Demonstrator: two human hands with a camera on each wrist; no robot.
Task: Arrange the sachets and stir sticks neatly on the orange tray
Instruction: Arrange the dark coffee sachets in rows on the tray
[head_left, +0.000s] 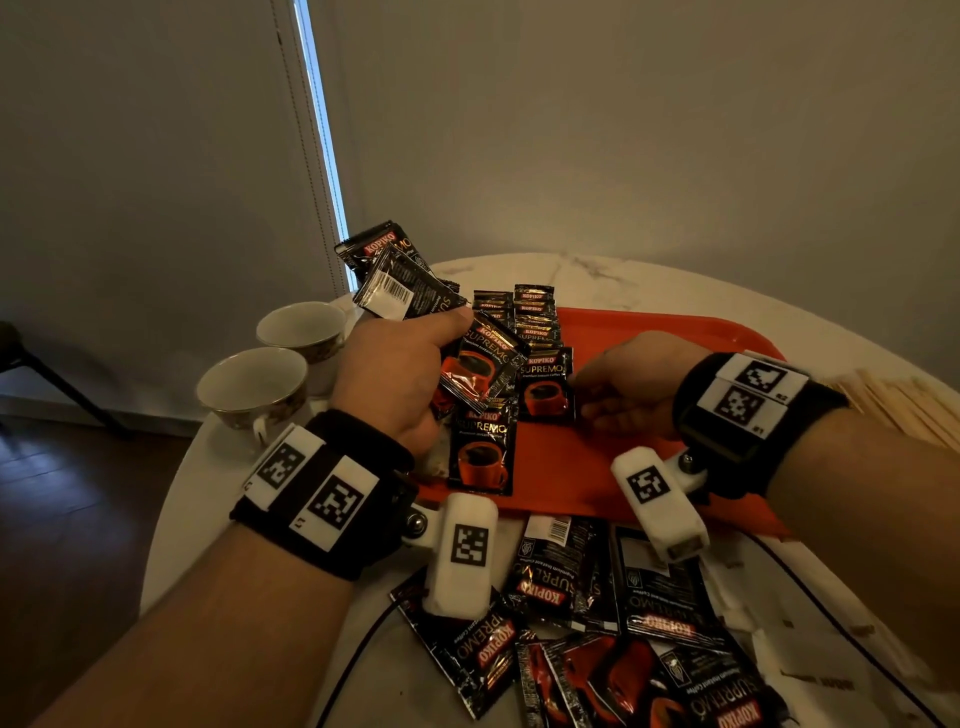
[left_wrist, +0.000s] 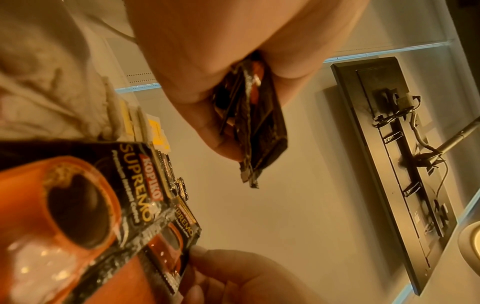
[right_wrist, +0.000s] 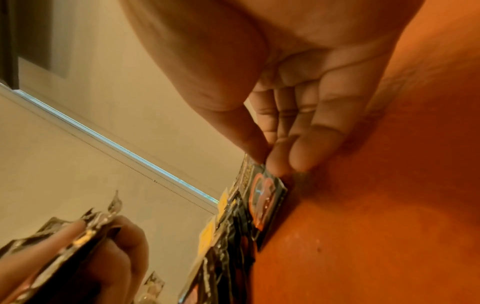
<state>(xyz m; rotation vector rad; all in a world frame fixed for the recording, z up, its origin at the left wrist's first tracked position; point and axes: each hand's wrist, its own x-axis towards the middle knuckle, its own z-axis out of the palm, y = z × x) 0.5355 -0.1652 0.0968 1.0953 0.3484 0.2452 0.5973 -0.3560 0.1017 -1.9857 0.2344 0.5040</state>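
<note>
Gripping a fanned bunch of sachets (head_left: 415, 291), the left hand (head_left: 395, 374) hovers over the orange tray's (head_left: 649, 332) left edge, its fingers (left_wrist: 215, 131) curled round them. The right hand's (head_left: 623, 384) fingers (right_wrist: 306, 152) pinch the edge of a sachet (head_left: 545, 384) lying on the tray, at the near end of an overlapping row (head_left: 532, 317). Beyond its wrist, stir sticks (head_left: 893, 405) lie on the pale marble worktop (head_left: 597, 270); loose sachets (head_left: 597, 623) lie below both wrists. Two cups (head_left: 270, 364) stand left of the left fingers, with plain walls behind.

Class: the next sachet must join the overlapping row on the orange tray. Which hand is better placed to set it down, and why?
The right hand: its fingertips already pinch the front sachet of the row on the orange tray. The left hand is full, holding a bunch of sachets.
</note>
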